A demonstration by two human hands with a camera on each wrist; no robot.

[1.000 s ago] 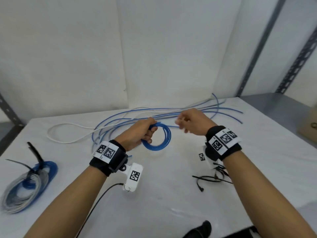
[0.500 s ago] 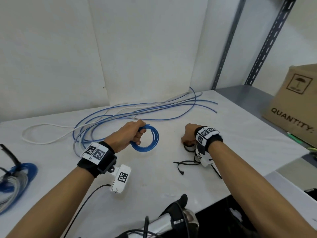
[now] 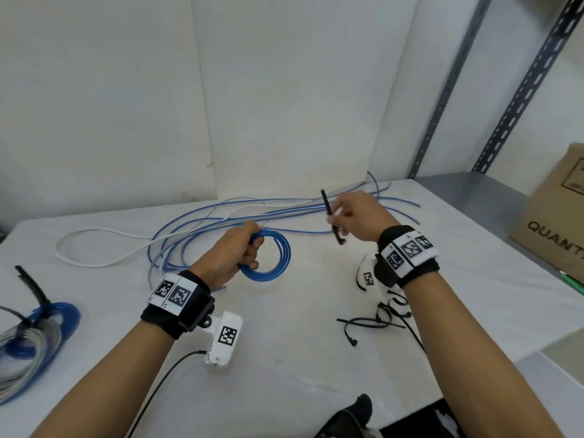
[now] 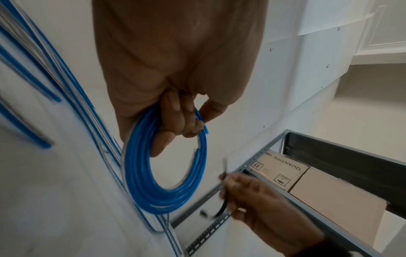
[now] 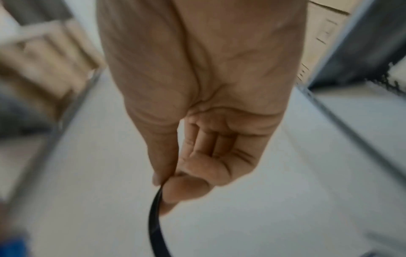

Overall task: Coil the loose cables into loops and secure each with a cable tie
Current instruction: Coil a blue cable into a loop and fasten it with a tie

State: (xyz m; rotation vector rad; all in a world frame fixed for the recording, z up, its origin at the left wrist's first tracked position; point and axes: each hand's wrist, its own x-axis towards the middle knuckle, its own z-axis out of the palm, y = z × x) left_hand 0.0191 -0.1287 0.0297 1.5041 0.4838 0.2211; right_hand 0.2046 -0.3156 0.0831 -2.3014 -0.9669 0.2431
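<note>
My left hand [image 3: 243, 248] grips a small coil of blue cable [image 3: 278, 257] just above the white table; in the left wrist view its fingers [image 4: 175, 121] curl round the top of the coil [image 4: 153, 187]. My right hand [image 3: 344, 213] is raised to the right of the coil and pinches a black cable tie [image 3: 328, 210] between thumb and forefinger; the tie [image 5: 154, 222] hangs from that pinch in the right wrist view. Loose blue and white cables [image 3: 202, 226] lie spread behind both hands.
Several black cable ties [image 3: 366, 324] lie on the table below my right wrist. A tied bundle of blue and grey cable [image 3: 34, 336] sits at the left edge. A cardboard box [image 3: 556, 222] stands on the grey shelf to the right, beside metal uprights.
My right hand went down to the pile of ties near the table's front, then rose again with one black tie pinched. My left hand kept its grip on the blue coil.
</note>
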